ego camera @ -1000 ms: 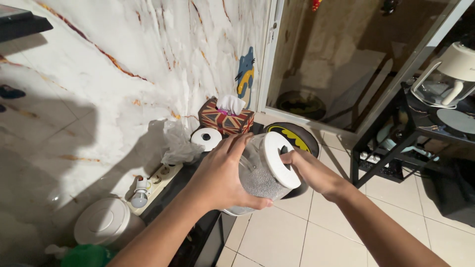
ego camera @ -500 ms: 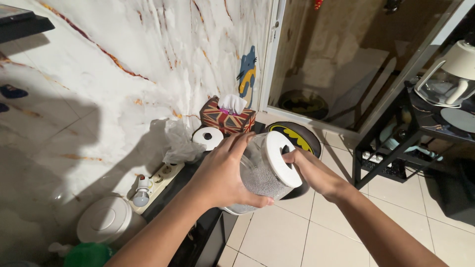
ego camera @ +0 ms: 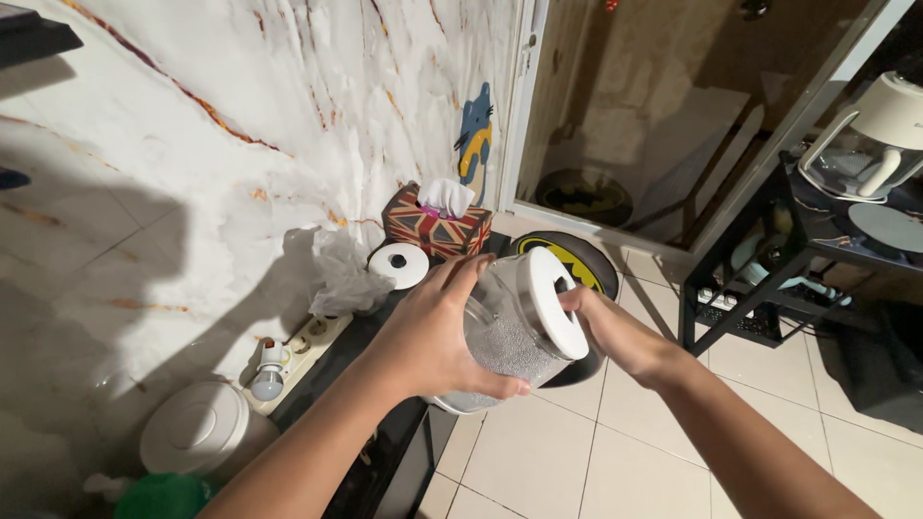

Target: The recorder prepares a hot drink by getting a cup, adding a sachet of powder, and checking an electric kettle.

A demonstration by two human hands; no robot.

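Observation:
A clear jar (ego camera: 505,346) filled with fine grey-white grains is tilted sideways in front of me, above the floor. My left hand (ego camera: 433,336) wraps around its body. A white lid (ego camera: 553,303) with a dark slot caps its mouth, and my right hand (ego camera: 606,332) grips that lid, fingers hooked at the slot and rim.
A patterned tissue box (ego camera: 437,223), a toilet roll (ego camera: 399,264), a crumpled plastic bag (ego camera: 346,279), a power strip (ego camera: 308,341) and a white lidded bin (ego camera: 197,437) sit along the marble wall. A round black and yellow mat (ego camera: 567,259) lies on the tiles. A black rack (ego camera: 769,279) carries a blender (ego camera: 870,144).
The jar and both hands stay almost in place. The lid looks slightly turned, and the view has shifted a little.

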